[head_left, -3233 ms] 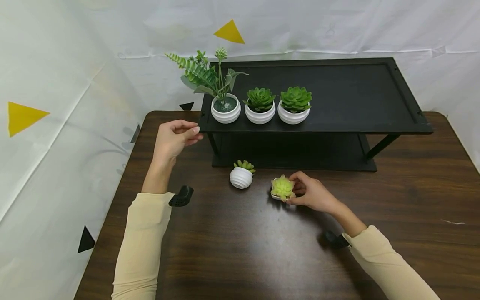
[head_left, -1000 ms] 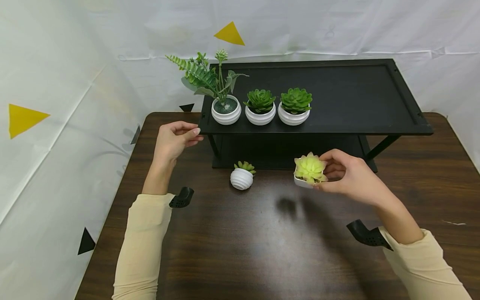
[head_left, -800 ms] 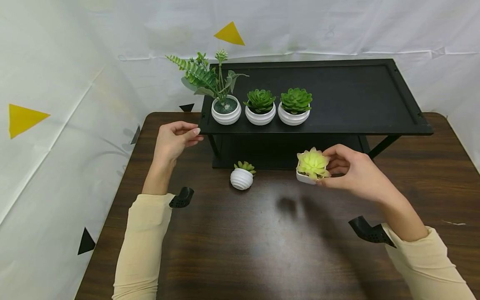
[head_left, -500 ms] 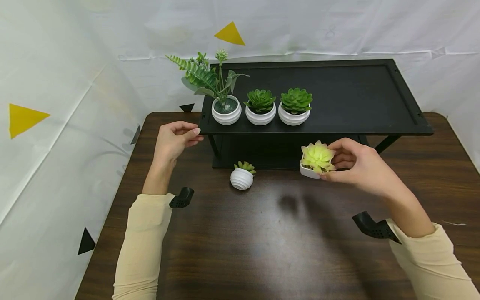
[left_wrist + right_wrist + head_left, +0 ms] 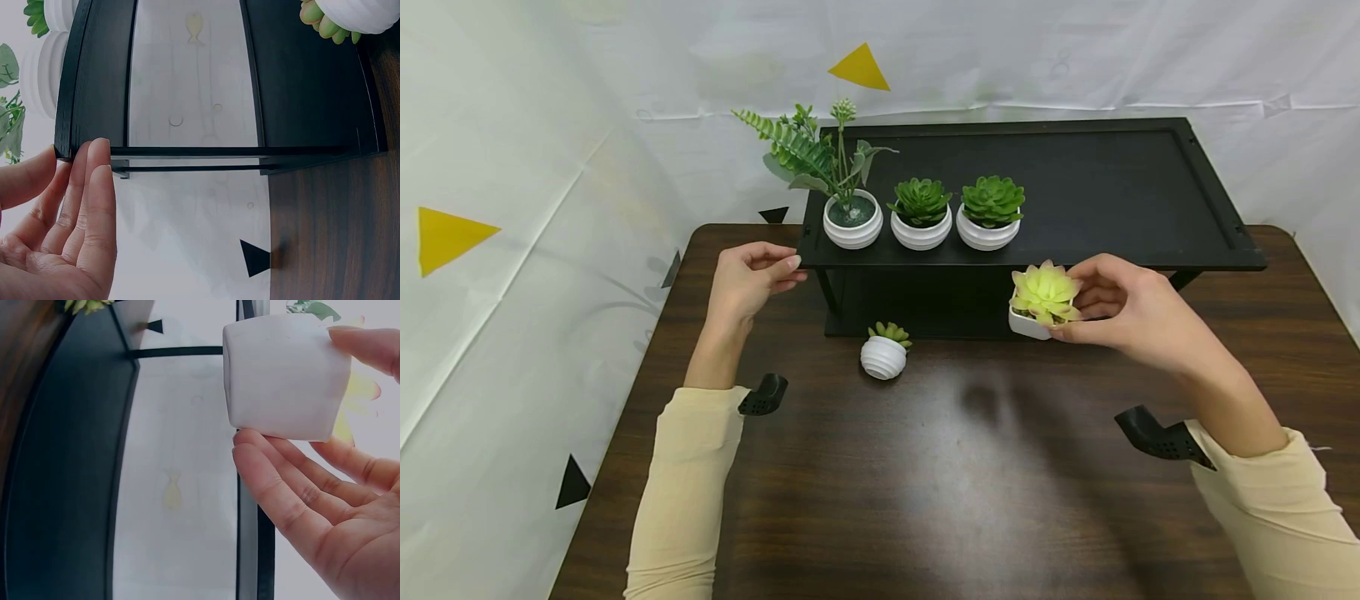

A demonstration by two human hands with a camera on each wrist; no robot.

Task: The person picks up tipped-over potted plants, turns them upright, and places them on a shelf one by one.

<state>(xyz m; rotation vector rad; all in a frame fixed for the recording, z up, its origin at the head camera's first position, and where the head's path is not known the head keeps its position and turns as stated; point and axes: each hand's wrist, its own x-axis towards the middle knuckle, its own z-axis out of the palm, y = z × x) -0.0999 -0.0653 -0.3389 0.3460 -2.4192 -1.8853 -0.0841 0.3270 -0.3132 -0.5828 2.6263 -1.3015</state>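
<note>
My right hand [image 5: 1150, 321] holds a potted yellow-green succulent [image 5: 1045, 293] in the air, close to the front edge of the black two-tier shelf [image 5: 1105, 192]. Thumb and fingers pinch its square white pot [image 5: 284, 381] from opposite sides in the right wrist view. At the shelf's front left corner, my left hand [image 5: 741, 283] grips the upper board, thumb on the top face and fingers beneath. On that board stand a fern-like plant [image 5: 850, 221] and two green succulents [image 5: 922, 204] [image 5: 991, 202], all in round white pots. A small succulent [image 5: 883, 357] in a ribbed white pot lies tilted on the table.
The shelf's lower board [image 5: 917, 308] sits on the dark wooden table [image 5: 880, 500], under the upper one. White sheeting [image 5: 1037, 58] with yellow and black triangles hangs behind and at the left.
My right hand has lifted the yellow-green succulent off the table and carried it right and up toward the shelf's front edge. The left hand keeps its grip on the corner.
</note>
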